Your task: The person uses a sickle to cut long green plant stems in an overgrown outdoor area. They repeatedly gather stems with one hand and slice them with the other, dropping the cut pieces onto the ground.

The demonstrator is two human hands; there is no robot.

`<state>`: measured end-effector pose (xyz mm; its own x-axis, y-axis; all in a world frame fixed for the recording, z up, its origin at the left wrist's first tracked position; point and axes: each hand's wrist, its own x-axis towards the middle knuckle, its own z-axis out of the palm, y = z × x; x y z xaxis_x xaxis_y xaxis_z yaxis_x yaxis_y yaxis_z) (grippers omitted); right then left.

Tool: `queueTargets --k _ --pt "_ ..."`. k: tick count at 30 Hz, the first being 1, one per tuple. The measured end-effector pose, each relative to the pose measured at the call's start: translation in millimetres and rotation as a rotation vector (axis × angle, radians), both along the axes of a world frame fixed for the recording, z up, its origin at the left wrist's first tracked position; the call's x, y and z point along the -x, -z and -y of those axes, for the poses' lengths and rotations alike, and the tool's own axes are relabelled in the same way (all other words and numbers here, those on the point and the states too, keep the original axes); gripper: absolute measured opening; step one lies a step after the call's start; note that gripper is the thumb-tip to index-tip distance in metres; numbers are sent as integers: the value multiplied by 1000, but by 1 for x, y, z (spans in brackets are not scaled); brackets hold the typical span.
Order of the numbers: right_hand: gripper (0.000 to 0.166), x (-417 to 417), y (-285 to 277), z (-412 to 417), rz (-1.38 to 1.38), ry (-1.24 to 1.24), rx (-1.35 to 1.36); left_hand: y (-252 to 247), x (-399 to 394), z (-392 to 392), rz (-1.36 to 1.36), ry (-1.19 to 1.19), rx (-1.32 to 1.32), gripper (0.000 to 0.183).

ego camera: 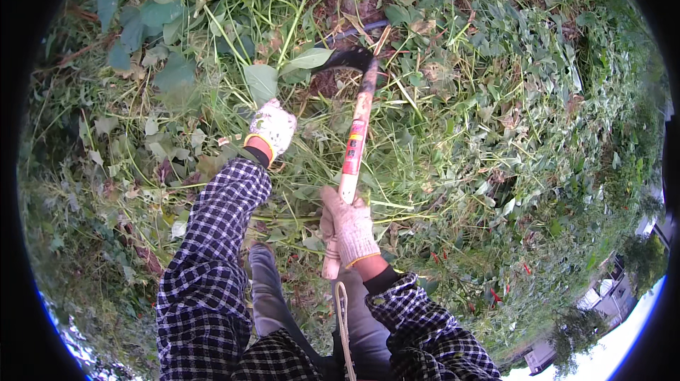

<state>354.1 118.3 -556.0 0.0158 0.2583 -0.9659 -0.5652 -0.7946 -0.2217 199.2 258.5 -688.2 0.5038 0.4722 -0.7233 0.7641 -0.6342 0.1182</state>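
My right hand (348, 227), in a pale knitted glove, grips the lower wooden handle of a sickle (357, 142). The handle points up and away from me and bears a red label with writing. Its dark curved blade (345, 58) reaches left among stems and leaves. My left hand (272, 127), in a white patterned glove with a yellow edge, is left of the handle, low over the greenery. Leafy green stems (262, 81) rise just beyond it; the fingers are bunched, but whether they hold a stem is hidden.
Tangled vines and cut grass (457, 168) cover the ground all around. Brown soil (353, 1) shows beyond the blade. Small red fruits or peppers (495, 296) lie at the lower right. A cord (342, 322) hangs before my legs. Small buildings (611, 296) stand far off at right.
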Motion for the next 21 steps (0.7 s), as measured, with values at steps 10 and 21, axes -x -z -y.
queueTargets --k 10,21 --pt "23 -52 21 81 -100 -653 139 -66 26 1 263 248 -7 13" --pt "42 -58 -352 153 293 -1053 517 -302 170 87 399 -24 -257 27"
